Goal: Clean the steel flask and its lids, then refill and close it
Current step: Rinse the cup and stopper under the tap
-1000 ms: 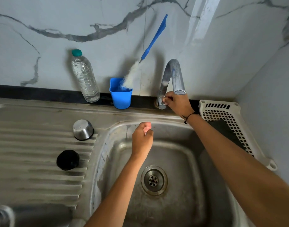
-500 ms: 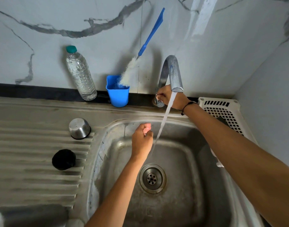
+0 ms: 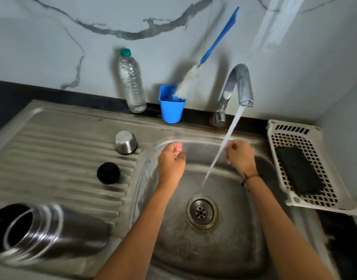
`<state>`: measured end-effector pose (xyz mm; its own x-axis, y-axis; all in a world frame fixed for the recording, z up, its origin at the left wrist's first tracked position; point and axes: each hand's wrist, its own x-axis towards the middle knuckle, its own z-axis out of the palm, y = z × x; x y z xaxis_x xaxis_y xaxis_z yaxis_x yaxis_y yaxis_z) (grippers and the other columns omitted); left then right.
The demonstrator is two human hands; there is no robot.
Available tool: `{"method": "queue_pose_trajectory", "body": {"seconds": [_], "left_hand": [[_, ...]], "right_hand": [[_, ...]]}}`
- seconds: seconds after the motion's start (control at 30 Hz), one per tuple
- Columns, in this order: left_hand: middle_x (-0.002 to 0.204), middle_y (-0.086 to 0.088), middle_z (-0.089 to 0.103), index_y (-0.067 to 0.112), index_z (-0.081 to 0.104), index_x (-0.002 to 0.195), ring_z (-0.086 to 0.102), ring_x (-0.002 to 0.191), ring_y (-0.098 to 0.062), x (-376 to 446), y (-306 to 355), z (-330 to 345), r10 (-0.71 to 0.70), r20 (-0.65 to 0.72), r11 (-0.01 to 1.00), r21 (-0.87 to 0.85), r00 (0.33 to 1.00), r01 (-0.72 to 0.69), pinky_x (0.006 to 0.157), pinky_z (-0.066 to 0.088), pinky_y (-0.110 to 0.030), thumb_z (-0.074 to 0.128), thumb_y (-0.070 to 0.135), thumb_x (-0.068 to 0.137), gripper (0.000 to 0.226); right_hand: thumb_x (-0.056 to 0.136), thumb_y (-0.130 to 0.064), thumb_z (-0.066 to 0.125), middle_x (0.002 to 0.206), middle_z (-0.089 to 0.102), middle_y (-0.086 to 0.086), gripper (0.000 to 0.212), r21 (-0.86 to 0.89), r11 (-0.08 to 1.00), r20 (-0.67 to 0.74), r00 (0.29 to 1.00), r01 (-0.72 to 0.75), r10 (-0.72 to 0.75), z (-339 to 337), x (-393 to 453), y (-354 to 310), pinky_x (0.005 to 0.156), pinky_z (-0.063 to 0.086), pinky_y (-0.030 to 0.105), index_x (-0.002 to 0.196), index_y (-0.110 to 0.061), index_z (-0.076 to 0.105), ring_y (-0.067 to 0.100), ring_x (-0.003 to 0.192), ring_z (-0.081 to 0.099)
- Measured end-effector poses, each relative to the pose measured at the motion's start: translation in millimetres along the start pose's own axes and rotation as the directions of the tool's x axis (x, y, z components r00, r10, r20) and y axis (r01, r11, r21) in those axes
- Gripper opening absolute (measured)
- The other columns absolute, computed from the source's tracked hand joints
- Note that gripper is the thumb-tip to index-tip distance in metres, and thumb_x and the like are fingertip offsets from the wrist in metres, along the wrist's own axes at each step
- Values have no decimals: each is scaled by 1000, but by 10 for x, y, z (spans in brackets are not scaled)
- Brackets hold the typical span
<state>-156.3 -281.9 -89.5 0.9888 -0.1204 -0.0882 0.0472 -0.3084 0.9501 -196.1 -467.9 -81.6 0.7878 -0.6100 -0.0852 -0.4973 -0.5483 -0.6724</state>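
The steel flask (image 3: 58, 229) lies on its side on the drainboard at the lower left, its open mouth facing left. Its steel cup lid (image 3: 126, 142) stands upside down further back, and the black inner lid (image 3: 108, 173) sits in front of that. My left hand (image 3: 170, 163) is a closed fist over the sink's left rim, with a bit of pink at its top; I cannot tell if that is an object. Just right of the running water stream (image 3: 224, 142), my right hand (image 3: 240, 156) hangs with its fingers curled, holding nothing.
The tap (image 3: 239, 83) pours into the sink basin (image 3: 173, 239), above the drain (image 3: 202, 211). A water bottle (image 3: 132, 83) and a blue cup (image 3: 171, 108) holding a bottle brush (image 3: 218, 39) stand at the wall. A white basket (image 3: 323, 201) with a dark pad lies on the right.
My right hand has left the tap handle and dropped down beside the stream, which now runs. The view tilted down, bringing the flask into sight. My left fist stayed put.
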Motion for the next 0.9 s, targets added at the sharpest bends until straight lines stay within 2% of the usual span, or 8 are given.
{"method": "queue_pose_trajectory", "body": {"seconds": [0.03, 0.1, 0.2, 0.3, 0.43, 0.53, 0.7, 0.9], "left_hand": [[107, -8, 64, 7, 64, 108, 58, 93, -17, 16, -18, -54, 15, -61, 999, 32, 998, -14, 78, 42, -16, 52, -5, 86, 27], [104, -11, 63, 6, 64, 104, 59, 93, -23, 25, -63, -196, 26, -179, 998, 65, 983, -15, 80, 43, -21, 54, -5, 83, 26], [103, -12, 61, 5, 63, 102, 58, 96, -26, 30, -95, -385, -12, -269, 999, 35, 963, 23, 86, 45, -29, 55, -5, 81, 24], [110, -11, 59, 5, 62, 106, 57, 101, -25, 42, -95, -528, -45, -321, 999, -10, 946, 44, 94, 45, -34, 56, -2, 83, 25], [115, -12, 56, 2, 60, 111, 57, 105, -25, 110, -55, -641, -67, -412, 995, -92, 909, 32, 97, 44, -34, 50, -6, 85, 30], [120, -11, 57, 4, 55, 115, 54, 111, -22, 149, -19, -684, -112, -469, 983, -182, 876, 28, 98, 43, -30, 48, -2, 89, 28], [121, -5, 55, 11, 53, 116, 52, 111, -16, 168, -26, -700, -157, -515, 959, -283, 843, 6, 91, 40, -21, 47, 7, 95, 23], [122, -9, 55, 12, 51, 113, 53, 111, -19, 200, -139, -734, -209, -486, 943, -331, 849, 42, 100, 44, -37, 44, 1, 90, 26]], "right_hand": [[90, -3, 50, 66, 63, 12, 24, -58, 996, 159, 985, -63, 71, 47, -148, 31, 54, 49, 27, 72, -1, 65, 19, 56, 57], [92, -2, 48, 67, 64, 14, 23, -233, 971, 503, 847, -60, 173, 192, -443, -25, 46, 44, 19, 79, 5, 66, 16, 49, 54], [94, -2, 49, 68, 62, 15, 22, -254, 967, 741, 641, -5, 198, 417, -735, -254, 45, 46, 21, 99, 14, 62, 18, 51, 54], [95, -10, 52, 73, 66, 14, 21, -183, 975, 732, 679, 125, 50, 661, -795, -617, 55, 51, 25, 98, 7, 65, 20, 56, 58], [92, -19, 56, 95, 68, 17, 21, -81, 917, 524, 799, 390, -294, 947, -666, -1192, 74, 51, 35, 104, -2, 62, 29, 84, 64], [93, -14, 53, 111, 61, 18, 31, -41, 832, 451, 753, 553, -479, 1127, -525, -1528, 83, 42, 34, 121, -2, 52, 31, 102, 56], [99, -12, 37, 130, 42, 23, 39, -21, 795, 470, 708, 606, -528, 1495, -253, -1705, 99, 39, 45, 138, -7, 38, 39, 115, 47], [95, -21, 47, 130, 43, 15, 41, -190, 611, 545, 600, 768, -585, 1738, -28, -1728, 94, 44, 43, 135, -18, 41, 36, 115, 45]]}}
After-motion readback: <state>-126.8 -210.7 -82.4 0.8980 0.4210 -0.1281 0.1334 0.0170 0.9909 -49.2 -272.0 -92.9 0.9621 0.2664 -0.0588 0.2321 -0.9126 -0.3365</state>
